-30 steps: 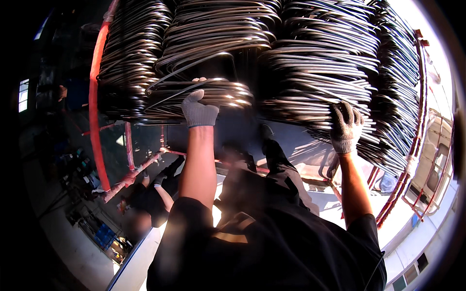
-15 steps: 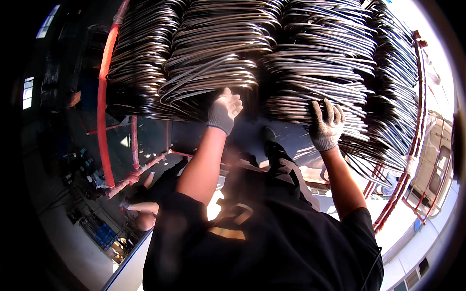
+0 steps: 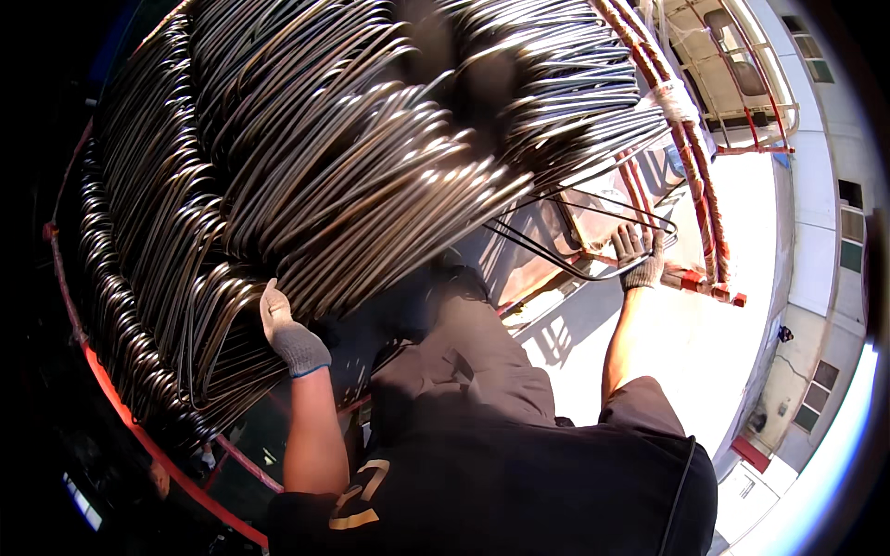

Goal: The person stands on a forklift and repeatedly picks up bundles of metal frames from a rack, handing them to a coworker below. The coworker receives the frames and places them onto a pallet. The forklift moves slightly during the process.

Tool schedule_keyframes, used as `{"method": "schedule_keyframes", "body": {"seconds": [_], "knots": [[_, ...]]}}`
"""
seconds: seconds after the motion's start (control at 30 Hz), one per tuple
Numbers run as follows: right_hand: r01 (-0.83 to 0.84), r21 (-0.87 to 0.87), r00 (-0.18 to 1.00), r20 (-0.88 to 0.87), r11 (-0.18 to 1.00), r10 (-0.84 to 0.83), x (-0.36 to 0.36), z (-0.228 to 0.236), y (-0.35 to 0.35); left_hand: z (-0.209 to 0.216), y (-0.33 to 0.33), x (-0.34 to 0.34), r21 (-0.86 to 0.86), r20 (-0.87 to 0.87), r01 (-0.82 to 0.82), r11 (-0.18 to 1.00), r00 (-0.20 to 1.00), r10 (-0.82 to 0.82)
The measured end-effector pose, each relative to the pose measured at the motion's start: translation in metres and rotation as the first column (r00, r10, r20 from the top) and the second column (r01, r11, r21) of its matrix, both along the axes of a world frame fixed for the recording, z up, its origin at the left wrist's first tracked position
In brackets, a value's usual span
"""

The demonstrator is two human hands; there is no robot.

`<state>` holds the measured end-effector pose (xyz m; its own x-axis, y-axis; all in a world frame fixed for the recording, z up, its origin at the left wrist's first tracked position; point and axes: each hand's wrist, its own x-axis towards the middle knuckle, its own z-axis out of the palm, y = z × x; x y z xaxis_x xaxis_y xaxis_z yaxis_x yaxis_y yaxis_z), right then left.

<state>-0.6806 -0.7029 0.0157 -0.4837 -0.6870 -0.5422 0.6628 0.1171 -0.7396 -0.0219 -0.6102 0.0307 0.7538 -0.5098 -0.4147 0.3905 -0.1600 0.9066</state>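
Rows of bent metal rods [image 3: 371, 195], dark and shiny with rounded ends, lie stacked before me. My left hand [image 3: 295, 334], in a grey knit glove, is at the near ends between two rows, its fingers stretched upward. Whether it presses on a rod is unclear. To the right, a few loose bent rods [image 3: 565, 264] jut out from the stack. My gloved right hand [image 3: 638, 257] is at their looped end with its fingers spread, seemingly touching them rather than wrapped round them.
A red frame rail [image 3: 130, 417] runs along the left. Wrapped red-brown posts [image 3: 691, 148] rise at the right, above a red bar end [image 3: 723, 292]. My legs [image 3: 464, 352] stand close to the stack. Beyond are a pale vehicle [image 3: 742, 65] and a building wall [image 3: 834, 306].
My view has turned to the right. My right hand has left the stacked rods and moved right to the jutting loose ones. My left hand has shifted along the near ends.
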Motion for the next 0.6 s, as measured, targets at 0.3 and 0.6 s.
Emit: {"method": "schedule_keyframes", "body": {"seconds": [0.3, 0.6], "knots": [[0.356, 0.296, 0.895, -0.381, 0.886, -0.233, 0.145, 0.020, -0.259, 0.054, -0.023, -0.027, 0.079, -0.105, -0.009, 0.997, 0.994, 0.018], [0.040, 0.187, 0.981, -0.193, 0.982, -0.003, 0.121, 0.028, -0.242, 0.044, -0.042, -0.055, 0.248, 0.250, -0.360, 0.899, 0.921, 0.300]]}}
